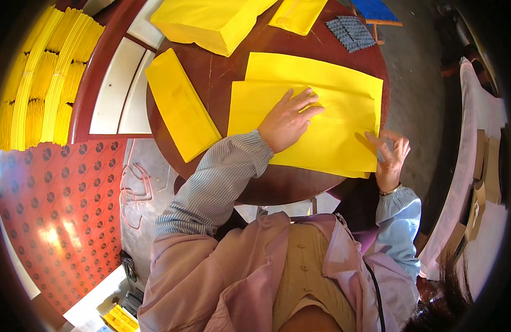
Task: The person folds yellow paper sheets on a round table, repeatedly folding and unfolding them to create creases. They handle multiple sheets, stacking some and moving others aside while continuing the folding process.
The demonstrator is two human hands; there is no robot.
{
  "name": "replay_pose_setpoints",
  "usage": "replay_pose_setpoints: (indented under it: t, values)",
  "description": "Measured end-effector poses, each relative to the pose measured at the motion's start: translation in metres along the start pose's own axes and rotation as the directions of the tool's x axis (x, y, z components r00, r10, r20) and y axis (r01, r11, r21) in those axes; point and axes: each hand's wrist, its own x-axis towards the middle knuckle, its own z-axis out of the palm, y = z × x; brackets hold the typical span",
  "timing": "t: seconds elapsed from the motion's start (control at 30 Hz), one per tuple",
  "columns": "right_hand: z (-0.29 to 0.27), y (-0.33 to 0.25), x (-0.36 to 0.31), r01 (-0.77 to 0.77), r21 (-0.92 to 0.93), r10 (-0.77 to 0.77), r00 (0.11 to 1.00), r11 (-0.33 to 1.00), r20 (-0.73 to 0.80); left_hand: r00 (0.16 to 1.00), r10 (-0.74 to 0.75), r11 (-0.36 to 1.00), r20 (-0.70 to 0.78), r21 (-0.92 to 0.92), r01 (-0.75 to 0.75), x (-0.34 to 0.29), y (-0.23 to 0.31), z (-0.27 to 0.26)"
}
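Yellow paper sheets point(327, 105) lie overlapped on the round dark-red table point(222, 72), directly in front of the person. Left hand point(290, 120) presses flat on the upper sheet, fingers spread wide, gripping nothing. Right hand point(391, 155) sits at the sheets' right edge, fingers loosely apart, fingertips touching the paper's corner. A folded yellow stack point(181, 105) lies just left of the sheets, another yellow pile point(208, 22) at the table's far side.

hands point(288, 119) on yellow paper point(333, 105)
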Motion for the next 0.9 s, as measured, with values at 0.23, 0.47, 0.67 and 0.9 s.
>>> replay_pose_setpoints:
  t: [0.23, 0.47, 0.67, 0.9]
  values:
    - [-0.002, 0.016, 0.041, 0.253, 0.132, -0.280, 0.923, 0.958, 0.265, 0.981, 0.059, 0.997, 0.187, 0.039, -0.067, -0.028, -0.031, -0.044]
    - [0.002, 0.030, 0.035, 0.091, 0.281, -0.177, 0.938, 0.955, 0.299, 0.935, -0.089, 0.971, 0.342, -0.179, 0.158, -0.096, -0.063, -0.120]
    - [0.007, 0.030, 0.033, -0.153, 0.385, 0.032, 0.953, 0.910, 0.303, 0.944, -0.151, 0.882, 0.294, -0.391, 0.263, -0.110, -0.072, -0.120]
    - [0.013, 0.031, 0.029, -0.303, 0.448, 0.190, 0.941, 0.841, 0.279, 0.898, -0.399, 0.811, 0.186, -0.386, 0.440, -0.114, -0.065, -0.097]
